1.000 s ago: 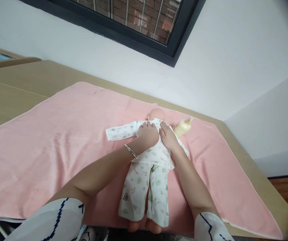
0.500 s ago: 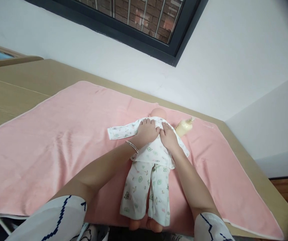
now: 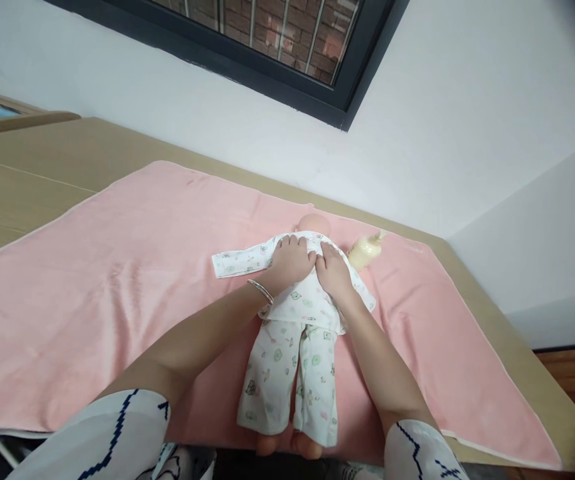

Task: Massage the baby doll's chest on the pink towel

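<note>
A baby doll [image 3: 313, 224] lies on a pink blanket [image 3: 167, 220], its head toward the wall and its feet at the table's near edge. It wears a white patterned top [image 3: 300, 300] and matching trousers [image 3: 270, 373]. My left hand [image 3: 292, 261], with a bangle at the wrist, rests flat on the left of the top's upper part. Beside it my right hand [image 3: 333, 270] lies flat on the right side, fingers stretched out. The doll's left-side sleeve [image 3: 240, 261] spreads out sideways. The right sleeve is partly hidden by my right arm.
A pale yellow pump bottle [image 3: 365, 252] lies on the blanket right of the doll's shoulder. The wooden tabletop [image 3: 82, 150] shows around the blanket. Behind it are a white wall [image 3: 247, 127] and a dark-framed window [image 3: 337, 100]. A wooden tray [image 3: 22, 120] stands at far left.
The whole view has shifted very slightly. Both hands stay flat on the doll's top, and the doll and bottle keep their places.
</note>
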`<act>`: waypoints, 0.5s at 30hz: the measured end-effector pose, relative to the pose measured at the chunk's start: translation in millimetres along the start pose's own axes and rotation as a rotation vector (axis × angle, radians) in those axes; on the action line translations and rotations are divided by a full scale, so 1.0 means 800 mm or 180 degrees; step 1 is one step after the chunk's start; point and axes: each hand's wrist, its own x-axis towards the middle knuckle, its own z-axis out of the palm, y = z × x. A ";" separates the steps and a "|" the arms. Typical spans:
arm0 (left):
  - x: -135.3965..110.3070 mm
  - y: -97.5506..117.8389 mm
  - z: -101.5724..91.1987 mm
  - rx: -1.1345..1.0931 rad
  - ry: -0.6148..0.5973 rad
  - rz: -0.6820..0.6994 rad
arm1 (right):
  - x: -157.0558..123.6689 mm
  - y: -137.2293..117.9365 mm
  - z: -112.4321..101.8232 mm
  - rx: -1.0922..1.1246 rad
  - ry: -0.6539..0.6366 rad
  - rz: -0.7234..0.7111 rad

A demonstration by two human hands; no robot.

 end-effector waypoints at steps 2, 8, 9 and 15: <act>0.000 0.000 0.001 -0.0006 0.0004 -0.0007 | 0.000 -0.001 -0.001 0.0010 0.0007 0.0010; 0.002 -0.002 0.000 0.0005 0.0008 0.0005 | -0.001 -0.005 -0.001 -0.0015 -0.0007 0.0013; 0.001 -0.001 -0.002 0.0020 0.0003 -0.0002 | -0.001 -0.005 -0.001 -0.0027 -0.0012 0.0022; -0.014 0.021 -0.019 0.0466 -0.0203 0.0057 | 0.008 0.014 -0.004 0.0061 -0.0191 -0.0090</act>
